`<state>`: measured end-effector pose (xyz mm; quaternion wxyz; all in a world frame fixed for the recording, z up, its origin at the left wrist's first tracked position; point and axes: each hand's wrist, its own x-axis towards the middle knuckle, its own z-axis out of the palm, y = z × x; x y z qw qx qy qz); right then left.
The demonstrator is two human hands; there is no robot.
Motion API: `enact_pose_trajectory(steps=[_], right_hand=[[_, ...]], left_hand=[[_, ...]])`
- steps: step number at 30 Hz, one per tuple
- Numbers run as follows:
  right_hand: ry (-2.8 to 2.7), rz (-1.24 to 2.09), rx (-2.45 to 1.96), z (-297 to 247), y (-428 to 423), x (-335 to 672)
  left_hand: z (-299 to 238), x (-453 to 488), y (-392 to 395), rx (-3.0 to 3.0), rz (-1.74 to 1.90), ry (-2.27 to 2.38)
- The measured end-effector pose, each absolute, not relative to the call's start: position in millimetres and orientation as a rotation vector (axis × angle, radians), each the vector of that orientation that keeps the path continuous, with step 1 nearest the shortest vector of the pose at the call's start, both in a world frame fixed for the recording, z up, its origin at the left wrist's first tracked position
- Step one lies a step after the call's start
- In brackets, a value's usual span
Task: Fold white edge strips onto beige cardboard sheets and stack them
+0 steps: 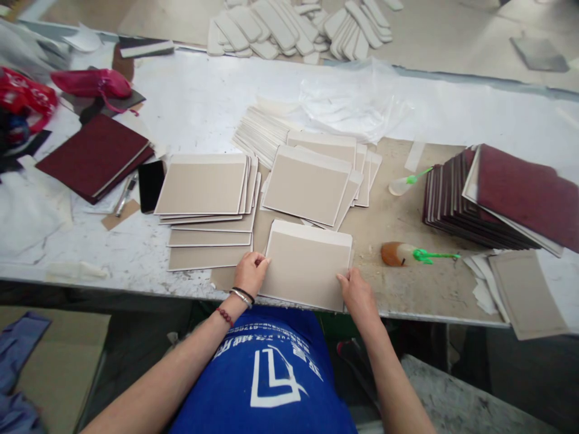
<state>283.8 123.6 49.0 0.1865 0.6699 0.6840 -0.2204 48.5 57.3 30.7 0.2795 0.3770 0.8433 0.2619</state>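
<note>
A beige panel with a paler strip along its far edge lies in front of me at the table's near side. My left hand pinches its left edge between thumb and fingers. On the opposite side, my right hand grips the right edge, thumb on top. Just beyond it rests a loose pile of similar panels. To the left is a staggered stack of beige panels, close to my left hand. Whatever lies under the held panel is hidden.
Dark red folders are stacked at right, with more folders at left beside a black phone. An amber glue bottle and a clear bottle lie right of centre. Plastic film and pale strips sit farther back.
</note>
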Motion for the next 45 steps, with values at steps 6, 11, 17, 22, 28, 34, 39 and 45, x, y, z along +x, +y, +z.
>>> enact_pose_trajectory(steps=[6,11,17,22,28,34,39,45], right_hand=[[1.935,-0.628,1.9,48.0,123.3,284.8],[1.919,-0.633,1.902,48.5,123.8,283.6],[1.884,-0.663,1.914,51.0,124.8,282.5],[1.892,-0.684,1.933,51.4,124.1,282.8],[1.875,-0.709,1.953,51.4,124.0,284.0],[1.888,-0.732,1.951,53.4,123.9,284.6],[1.873,-0.73,1.954,55.2,123.9,283.3],[1.866,-0.728,1.933,55.7,124.4,282.2]], left_hand=[[31.0,48.3,57.7,1.014,0.705,2.255],[31.3,48.1,58.0,1.025,0.702,2.253],[30.4,47.3,57.5,1.045,0.697,2.244],[30.0,46.7,57.1,1.05,0.691,2.239],[30.9,46.7,57.5,1.043,0.671,2.248],[32.0,47.4,56.9,1.04,0.669,2.259],[30.0,47.0,56.5,1.034,0.679,2.253],[30.9,46.9,58.1,1.036,0.668,2.244]])
